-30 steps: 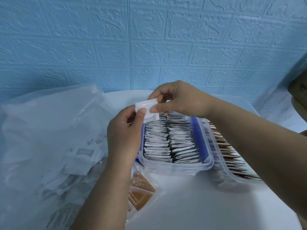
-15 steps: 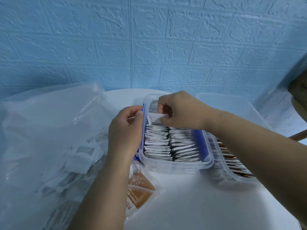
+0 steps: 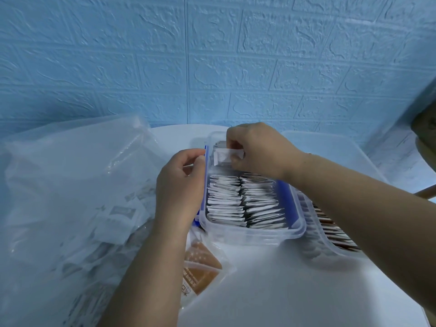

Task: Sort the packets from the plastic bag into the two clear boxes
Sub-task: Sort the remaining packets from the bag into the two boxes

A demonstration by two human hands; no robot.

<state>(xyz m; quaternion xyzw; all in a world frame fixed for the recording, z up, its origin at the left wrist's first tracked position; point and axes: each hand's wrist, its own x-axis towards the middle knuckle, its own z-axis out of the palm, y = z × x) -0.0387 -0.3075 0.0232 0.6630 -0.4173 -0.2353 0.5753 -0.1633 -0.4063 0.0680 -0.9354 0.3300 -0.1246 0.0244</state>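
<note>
A clear box with blue clips (image 3: 250, 232) stands in the middle of the white table, packed with two rows of white packets. My right hand (image 3: 257, 152) pinches a white packet (image 3: 224, 156) and holds it upright inside the far end of that box. My left hand (image 3: 181, 185) curls against the box's left wall, thumb on the rim. A second clear box (image 3: 330, 246) to the right holds brown packets, partly hidden by my right forearm. The big plastic bag (image 3: 70, 185) lies at the left with several white packets inside.
A brown packet (image 3: 200, 267) lies in the bag's mouth in front of the middle box. A clear lid or tray (image 3: 325, 147) sits at the back right. A blue brick-pattern wall stands close behind the round table (image 3: 295, 291).
My right hand took the white packet from above the box and lowered it into the far end. My left hand let go of the packet and moved onto the box's left rim.
</note>
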